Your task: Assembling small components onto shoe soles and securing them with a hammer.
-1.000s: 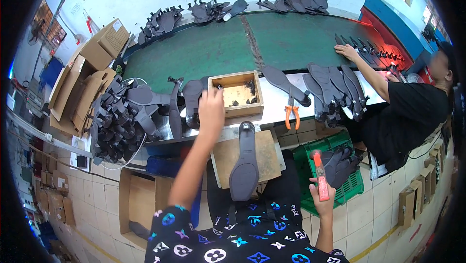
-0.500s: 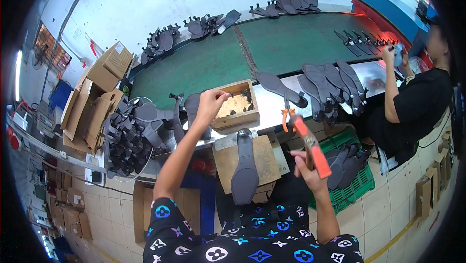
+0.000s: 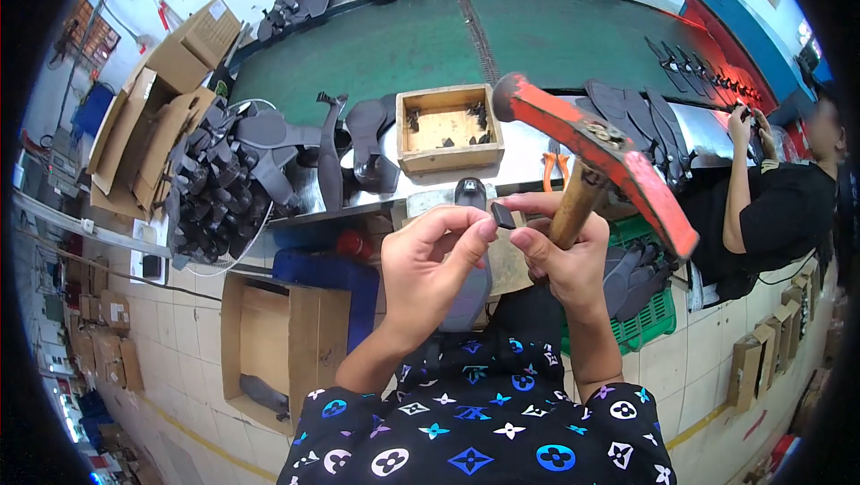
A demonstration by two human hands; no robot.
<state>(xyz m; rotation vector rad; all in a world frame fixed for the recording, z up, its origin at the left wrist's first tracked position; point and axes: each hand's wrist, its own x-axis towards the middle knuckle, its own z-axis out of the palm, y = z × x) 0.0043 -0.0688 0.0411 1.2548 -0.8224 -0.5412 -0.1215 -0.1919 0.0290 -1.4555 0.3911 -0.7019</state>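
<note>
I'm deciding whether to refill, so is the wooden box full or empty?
Neither: the wooden box holds a few small black pieces near its sides and front, while much of its bare bottom shows.

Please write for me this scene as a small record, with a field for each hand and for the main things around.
left hand: pinches a small black piece
right hand: grips a hammer by its wooden handle; fingertips close to the same black piece, contact unclear
hammer head: red, paint worn
below the hands: dark grey heeled shoe sole, partly hidden
beyond the hands: open wooden box, small black parts inside
at left: pile of heeled soles
at right: green crate with soles; co-worker in black
</note>
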